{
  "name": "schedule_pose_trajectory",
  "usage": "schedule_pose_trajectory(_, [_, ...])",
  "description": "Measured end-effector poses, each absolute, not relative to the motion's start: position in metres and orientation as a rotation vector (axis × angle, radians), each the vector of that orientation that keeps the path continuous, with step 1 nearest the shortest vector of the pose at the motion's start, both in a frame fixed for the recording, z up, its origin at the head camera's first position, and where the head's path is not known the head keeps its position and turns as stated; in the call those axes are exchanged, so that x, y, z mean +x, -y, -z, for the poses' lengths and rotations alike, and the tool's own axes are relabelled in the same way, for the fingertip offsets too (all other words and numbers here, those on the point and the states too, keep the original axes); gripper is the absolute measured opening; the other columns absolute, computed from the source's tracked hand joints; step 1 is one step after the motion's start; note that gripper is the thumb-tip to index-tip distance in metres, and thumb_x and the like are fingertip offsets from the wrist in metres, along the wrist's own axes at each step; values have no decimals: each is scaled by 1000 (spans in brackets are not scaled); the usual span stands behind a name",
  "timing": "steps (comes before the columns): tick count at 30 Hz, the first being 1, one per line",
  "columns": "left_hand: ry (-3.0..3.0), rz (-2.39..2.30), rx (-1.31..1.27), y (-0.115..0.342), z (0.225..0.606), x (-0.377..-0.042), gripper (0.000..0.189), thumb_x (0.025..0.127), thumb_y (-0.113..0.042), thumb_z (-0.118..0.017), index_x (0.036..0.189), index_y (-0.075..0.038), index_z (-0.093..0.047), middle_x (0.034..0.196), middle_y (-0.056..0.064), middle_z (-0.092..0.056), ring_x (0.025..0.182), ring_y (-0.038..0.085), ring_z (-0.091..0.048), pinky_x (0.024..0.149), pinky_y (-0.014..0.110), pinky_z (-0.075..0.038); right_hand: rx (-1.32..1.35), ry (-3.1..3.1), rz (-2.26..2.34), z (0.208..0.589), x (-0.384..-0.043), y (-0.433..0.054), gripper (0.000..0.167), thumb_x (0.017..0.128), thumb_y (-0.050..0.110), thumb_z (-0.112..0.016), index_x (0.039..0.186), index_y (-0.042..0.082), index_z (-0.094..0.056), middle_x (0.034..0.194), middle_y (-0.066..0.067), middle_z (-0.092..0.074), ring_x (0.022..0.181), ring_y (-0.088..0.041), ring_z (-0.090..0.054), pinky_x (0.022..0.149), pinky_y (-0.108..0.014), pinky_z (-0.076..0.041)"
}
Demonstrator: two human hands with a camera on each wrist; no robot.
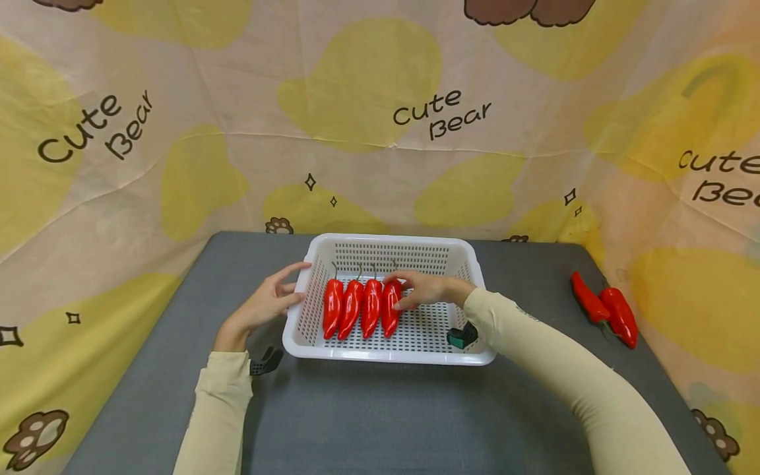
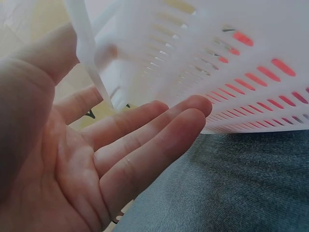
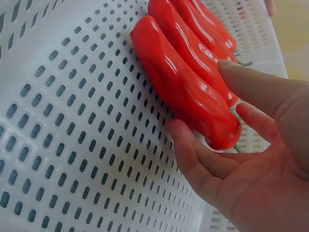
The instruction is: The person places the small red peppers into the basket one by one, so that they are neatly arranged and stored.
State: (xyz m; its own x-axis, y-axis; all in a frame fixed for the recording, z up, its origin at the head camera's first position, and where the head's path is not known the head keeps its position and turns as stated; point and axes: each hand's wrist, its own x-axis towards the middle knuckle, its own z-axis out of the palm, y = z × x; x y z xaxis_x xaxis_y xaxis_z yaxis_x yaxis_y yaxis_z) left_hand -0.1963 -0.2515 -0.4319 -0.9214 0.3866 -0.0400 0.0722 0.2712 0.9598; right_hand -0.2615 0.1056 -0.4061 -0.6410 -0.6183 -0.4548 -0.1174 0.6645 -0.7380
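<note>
Across the dark table (image 1: 368,412), I have the white basket (image 1: 388,357) set centrally, presumably for easy reach. The left hand (image 1: 259,309) rests relaxed, fingers extended, against its left rim, likely steadying it. The right hand (image 1: 424,290) curls round the rightmost red pepper (image 1: 390,320) inside, apparently keeping it in line with three other peppers (image 1: 351,310); its fingers hide part of it, and I can't judge their pressure. Two loose peppers (image 1: 620,316) lie far right, stems indistinct.

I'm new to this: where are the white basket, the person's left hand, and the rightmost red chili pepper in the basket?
White basket (image 1: 388,356): head view, front rim.
Left hand (image 2: 72,159): left wrist view, palm.
Rightmost red chili pepper (image 1: 389,311): head view, middle of its body.
</note>
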Motion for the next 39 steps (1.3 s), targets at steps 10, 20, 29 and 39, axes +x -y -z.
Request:
schedule_pose_trajectory(10, [-2296,-1689,408,252,432,-196,66,98,-7,-59,157,-13,-30,140,37,-54,99,30,-73,76,46,-64,-552,-2175,902,403,-264,-113,77,99,28,-61,162,22,-18,161,-21,-31,124,-34,-58,103,-46,-55])
schedule_pose_trajectory(20, [-2310,-1690,412,253,435,-196,66,98,-6,-60,157,-13,-31,139,37,-54,97,26,-74,76,45,-64,-591,-2183,974,386,-261,-132,77,102,28,-57,163,24,-9,160,-25,-32,122,-39,-63,106,-54,-51])
schedule_pose_trajectory(29, [-2308,-1670,403,250,432,-197,65,98,-7,-58,157,-14,-31,141,35,-53,102,34,-72,78,47,-64,-642,-2152,1070,369,-248,-158,75,104,24,-53,163,19,-7,159,-30,-30,127,-48,-56,110,-63,-44])
schedule_pose_trajectory(39, [-2302,-1674,414,250,433,-196,66,98,-6,-58,157,-13,-30,140,37,-54,100,31,-73,78,46,-64,-688,-2198,1135,361,-243,-192,64,105,25,-52,160,11,-22,158,-31,-35,125,-44,-59,109,-60,-46])
